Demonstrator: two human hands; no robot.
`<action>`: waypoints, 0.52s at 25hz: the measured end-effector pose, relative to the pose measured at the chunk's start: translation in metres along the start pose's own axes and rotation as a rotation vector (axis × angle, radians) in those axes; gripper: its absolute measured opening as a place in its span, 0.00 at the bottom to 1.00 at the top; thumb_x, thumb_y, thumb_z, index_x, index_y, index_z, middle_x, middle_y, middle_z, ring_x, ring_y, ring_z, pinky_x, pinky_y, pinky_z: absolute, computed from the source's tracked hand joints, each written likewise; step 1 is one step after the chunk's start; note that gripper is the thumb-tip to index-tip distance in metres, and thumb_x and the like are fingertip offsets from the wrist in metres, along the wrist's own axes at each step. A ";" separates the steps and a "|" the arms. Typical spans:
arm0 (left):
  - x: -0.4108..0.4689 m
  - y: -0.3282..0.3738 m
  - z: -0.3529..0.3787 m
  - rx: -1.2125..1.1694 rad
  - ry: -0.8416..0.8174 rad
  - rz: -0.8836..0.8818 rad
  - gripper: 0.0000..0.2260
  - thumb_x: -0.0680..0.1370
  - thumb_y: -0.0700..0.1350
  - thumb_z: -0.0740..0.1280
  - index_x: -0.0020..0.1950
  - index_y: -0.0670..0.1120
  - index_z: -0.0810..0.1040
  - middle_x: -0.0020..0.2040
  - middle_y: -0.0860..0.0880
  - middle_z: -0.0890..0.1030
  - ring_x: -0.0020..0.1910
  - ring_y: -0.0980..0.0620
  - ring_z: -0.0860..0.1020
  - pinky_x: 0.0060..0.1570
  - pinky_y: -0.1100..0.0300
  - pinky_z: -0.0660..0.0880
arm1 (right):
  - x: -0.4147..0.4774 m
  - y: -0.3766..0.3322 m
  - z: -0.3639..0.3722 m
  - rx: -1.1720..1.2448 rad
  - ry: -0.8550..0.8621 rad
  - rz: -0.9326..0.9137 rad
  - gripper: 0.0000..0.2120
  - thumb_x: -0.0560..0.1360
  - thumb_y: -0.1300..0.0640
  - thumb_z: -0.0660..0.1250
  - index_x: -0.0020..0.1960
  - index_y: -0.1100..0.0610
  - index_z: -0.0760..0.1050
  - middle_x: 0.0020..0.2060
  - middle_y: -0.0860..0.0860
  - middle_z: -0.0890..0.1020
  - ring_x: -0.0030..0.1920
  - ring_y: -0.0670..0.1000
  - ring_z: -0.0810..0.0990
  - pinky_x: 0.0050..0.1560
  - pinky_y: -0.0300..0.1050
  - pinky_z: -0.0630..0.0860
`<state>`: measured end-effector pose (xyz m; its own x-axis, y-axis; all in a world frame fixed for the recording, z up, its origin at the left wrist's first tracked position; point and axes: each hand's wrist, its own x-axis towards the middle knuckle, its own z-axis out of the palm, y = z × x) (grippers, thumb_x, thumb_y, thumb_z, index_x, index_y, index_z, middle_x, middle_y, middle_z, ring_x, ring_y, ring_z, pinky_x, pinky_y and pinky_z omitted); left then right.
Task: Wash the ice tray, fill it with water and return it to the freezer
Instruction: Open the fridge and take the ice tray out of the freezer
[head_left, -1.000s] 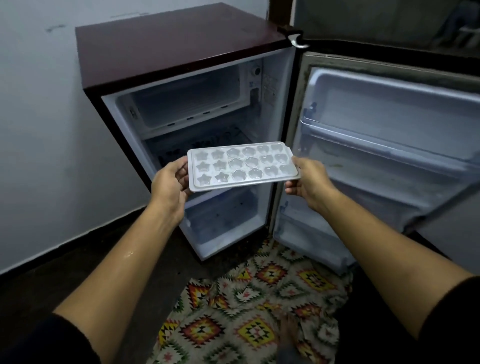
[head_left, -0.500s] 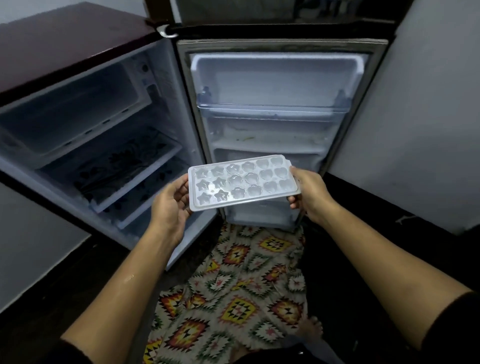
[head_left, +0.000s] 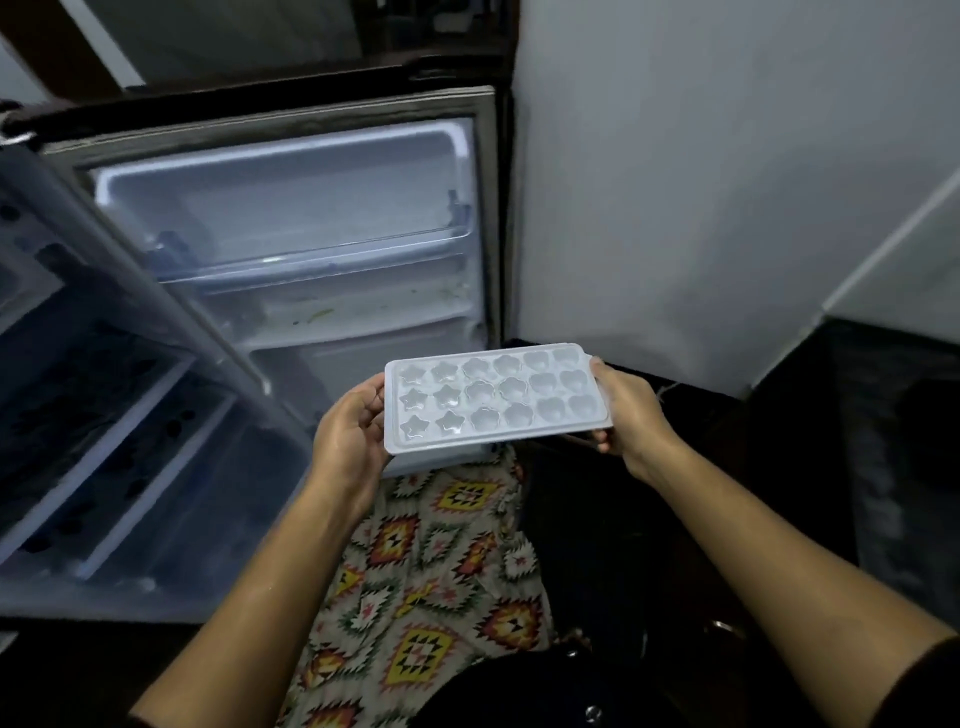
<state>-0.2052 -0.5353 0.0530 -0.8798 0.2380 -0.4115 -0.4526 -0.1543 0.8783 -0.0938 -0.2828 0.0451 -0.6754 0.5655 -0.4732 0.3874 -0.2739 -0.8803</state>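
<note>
A white plastic ice tray (head_left: 493, 397) with star, flower and heart shaped cells is held level in front of me. My left hand (head_left: 349, 434) grips its left short edge, thumb on top. My right hand (head_left: 626, 410) grips its right short edge. The small fridge (head_left: 104, 415) stands open at the left, its interior shelves in view. Its open door (head_left: 311, 234) faces me behind the tray, with white door racks. The freezer compartment is out of view.
A patterned cloth (head_left: 441, 571) lies on the dark floor below the tray. A pale wall (head_left: 701, 208) rises at the right of the door. A dark surface (head_left: 883, 441) sits at the far right.
My view has swung to the right: the fridge body slid off to the left and the open door now fills the middle. Both hands keep their hold on the tray.
</note>
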 end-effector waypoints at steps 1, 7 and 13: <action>0.003 -0.003 0.020 0.026 -0.033 0.000 0.17 0.83 0.38 0.56 0.63 0.42 0.82 0.56 0.44 0.87 0.57 0.45 0.83 0.55 0.51 0.81 | 0.004 -0.002 -0.019 0.010 0.027 -0.004 0.19 0.84 0.46 0.61 0.43 0.56 0.79 0.27 0.51 0.76 0.22 0.49 0.65 0.26 0.41 0.60; 0.024 -0.029 0.144 0.149 -0.224 -0.034 0.18 0.83 0.40 0.55 0.67 0.43 0.81 0.53 0.47 0.88 0.51 0.50 0.85 0.43 0.57 0.82 | 0.024 -0.005 -0.133 0.092 0.212 -0.022 0.19 0.84 0.45 0.61 0.41 0.56 0.77 0.26 0.52 0.71 0.21 0.49 0.63 0.25 0.39 0.59; 0.027 -0.061 0.266 0.206 -0.424 -0.088 0.17 0.82 0.39 0.56 0.60 0.44 0.83 0.53 0.45 0.88 0.49 0.49 0.85 0.44 0.57 0.82 | 0.016 -0.006 -0.243 0.205 0.385 -0.035 0.19 0.84 0.44 0.61 0.47 0.58 0.80 0.27 0.52 0.72 0.21 0.48 0.63 0.24 0.39 0.58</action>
<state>-0.1627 -0.2643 0.0528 -0.6828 0.6187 -0.3886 -0.4468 0.0672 0.8921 0.0458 -0.0832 0.0510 -0.3871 0.8155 -0.4303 0.2096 -0.3767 -0.9023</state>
